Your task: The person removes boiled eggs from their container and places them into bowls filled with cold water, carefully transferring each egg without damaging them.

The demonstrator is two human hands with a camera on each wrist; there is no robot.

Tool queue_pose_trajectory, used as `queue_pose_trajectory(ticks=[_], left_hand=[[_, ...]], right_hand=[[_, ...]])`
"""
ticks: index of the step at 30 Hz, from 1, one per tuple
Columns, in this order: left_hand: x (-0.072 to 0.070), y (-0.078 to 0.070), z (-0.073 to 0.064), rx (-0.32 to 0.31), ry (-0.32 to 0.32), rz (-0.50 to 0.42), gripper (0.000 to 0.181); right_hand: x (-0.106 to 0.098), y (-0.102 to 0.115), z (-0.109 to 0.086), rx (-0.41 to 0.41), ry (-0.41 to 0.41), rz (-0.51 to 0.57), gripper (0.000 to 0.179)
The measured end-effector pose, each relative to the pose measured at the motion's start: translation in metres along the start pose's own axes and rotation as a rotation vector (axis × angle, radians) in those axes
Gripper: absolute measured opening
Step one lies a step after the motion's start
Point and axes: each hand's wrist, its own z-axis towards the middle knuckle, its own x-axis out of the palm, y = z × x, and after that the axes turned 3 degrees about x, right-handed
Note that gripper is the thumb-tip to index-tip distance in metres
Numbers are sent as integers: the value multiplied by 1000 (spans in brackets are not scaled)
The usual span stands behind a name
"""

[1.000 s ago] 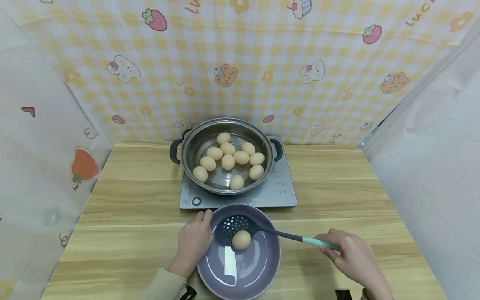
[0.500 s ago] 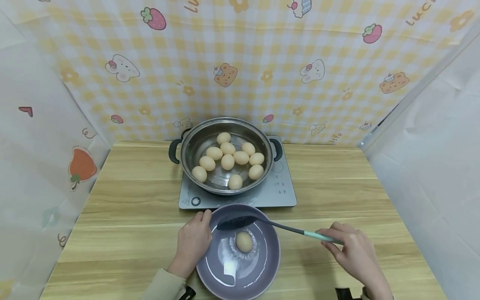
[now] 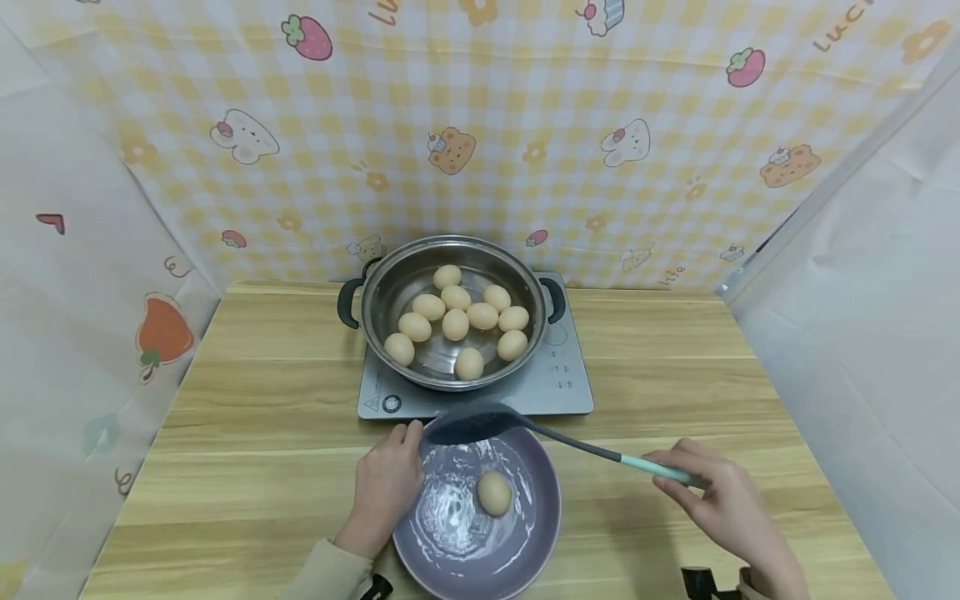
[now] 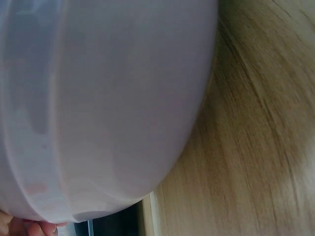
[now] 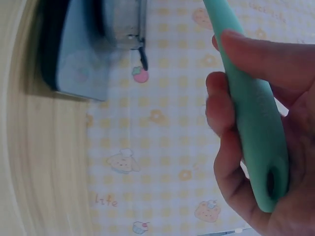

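A purple bowl (image 3: 536, 525) stands on the wooden table, with one egg (image 3: 495, 493) lying in rippled water inside it. My left hand (image 3: 388, 487) grips the bowl's left rim; the bowl's pale outer wall (image 4: 123, 98) fills much of the left wrist view, fingertips (image 4: 42, 229) at its edge. In my right hand (image 3: 723, 500) is a dark skimmer (image 3: 472, 423) with a mint-green handle (image 3: 656, 468). Its head hangs over the far side of the bowl, seen nearly edge-on, with no egg visible on it. Thumb and curled fingers hold the handle in the right wrist view.
Behind the bowl a steel pot (image 3: 442, 385) with black side handles sits on a grey induction cooktop (image 3: 566, 367). Several eggs (image 3: 482, 315) lie in the pot. A yellow checked cloth (image 3: 495, 92) covers the wall behind; white sheets (image 3: 862, 275) flank both sides.
The skimmer's head has tipped over and risen toward the far rim. The egg has left it and rolls a little toward me and right. The water is now rippled. The left hand stays put.
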Motion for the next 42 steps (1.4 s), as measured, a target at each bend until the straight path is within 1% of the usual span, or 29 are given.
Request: queue_pose_trajectory(ticks=[2,4,8,10,15,20,23,26,29,36,40,42], left_hand=[[0,0,0,2,-4,4,17],[0,0,0,0,-4,5,16],[0,0,-1,-9,3,7,17],[0,0,-1,-9,2,4,16],[0,-1,-1,-2,-18,4,16],[1,-1,-1,-4,-22,1,15],[1,-1,-1,-8,-19,-1,13],[1,-1,-1,-11,-15,-4,12],[1,-2,-1,-12,-11,0,12],[2,0,-2,-6,-16,8,12],[2,0,-2,1,-33,8,12],[2,0,-2,-1,-32,5,11]], right_hand=[[-2,1,2,6,7,34,38],[-2,3,6,24,4,46,35],[1,9,15,93,-19,-6,28],[4,11,20,112,-40,-54,27],[17,14,33,98,-131,-160,26],[31,16,44,90,-227,-222,26],[39,16,49,91,-263,-256,26],[45,16,52,92,-282,-279,27],[49,17,54,89,-283,-295,27],[53,18,55,100,-247,-326,26],[54,20,54,87,-233,-331,26],[54,20,54,76,-224,-330,26]])
